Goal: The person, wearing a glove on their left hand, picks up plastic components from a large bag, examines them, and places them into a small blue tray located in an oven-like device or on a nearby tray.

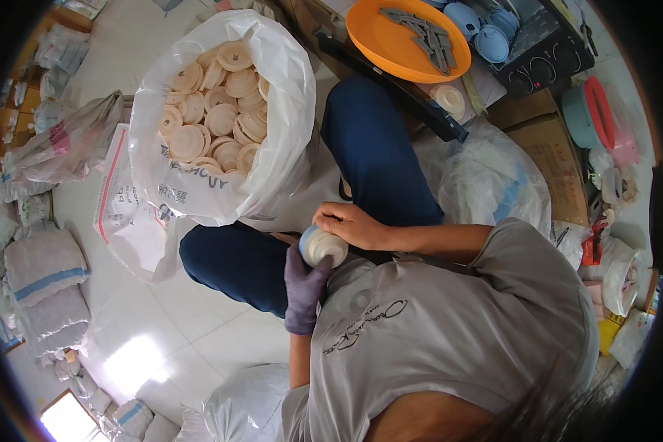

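Observation:
A round, stepped cream plastic part with a light blue disc (pixel 323 247) is between my two hands. My left hand (pixel 305 284), in a purple-grey glove, grips it from below and the left, with the thumb on the cream face. My bare right hand (pixel 349 224) rests with curled fingers on its upper edge, over the blue side. Beyond my knees stands a big white plastic sack (pixel 287 110) full of similar cream discs (pixel 221 119); a few show a thin metal pin. One more cream disc (pixel 448 101) lies beside the orange basin.
An orange basin (pixel 359 33) holds grey plastic strips (pixel 428 38). Light blue round parts (pixel 492 43) lie by a black appliance with knobs (pixel 536 72). A dark bar (pixel 392 85) crosses near my right knee. Clear plastic bags (pixel 492 177) and a cardboard box (pixel 552 160) stand right.

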A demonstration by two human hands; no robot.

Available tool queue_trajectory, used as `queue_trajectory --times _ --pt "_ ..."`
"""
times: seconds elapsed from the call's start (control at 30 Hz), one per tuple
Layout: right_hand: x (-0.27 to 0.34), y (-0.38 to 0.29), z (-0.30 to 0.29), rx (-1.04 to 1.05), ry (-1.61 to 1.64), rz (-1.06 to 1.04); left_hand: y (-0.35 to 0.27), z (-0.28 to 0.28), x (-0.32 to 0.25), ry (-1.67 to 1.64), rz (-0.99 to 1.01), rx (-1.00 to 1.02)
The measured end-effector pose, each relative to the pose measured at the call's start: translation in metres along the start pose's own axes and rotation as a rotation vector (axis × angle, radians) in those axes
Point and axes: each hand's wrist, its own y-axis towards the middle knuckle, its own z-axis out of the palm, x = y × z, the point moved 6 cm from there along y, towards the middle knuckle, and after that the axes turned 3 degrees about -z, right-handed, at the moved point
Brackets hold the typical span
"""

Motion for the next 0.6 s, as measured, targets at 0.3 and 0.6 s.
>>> queue_trajectory --times 0.3,0.6 --pt "-0.014 0.02 0.017 -0.082 0.221 0.088 -0.005 0.024 -0.025 0.698 0.321 -0.225" --pt "0.036 0.067 0.02 -0.165 0.152 -0.126 -0.005 -0.006 -0.084 0.568 0.49 -0.39"
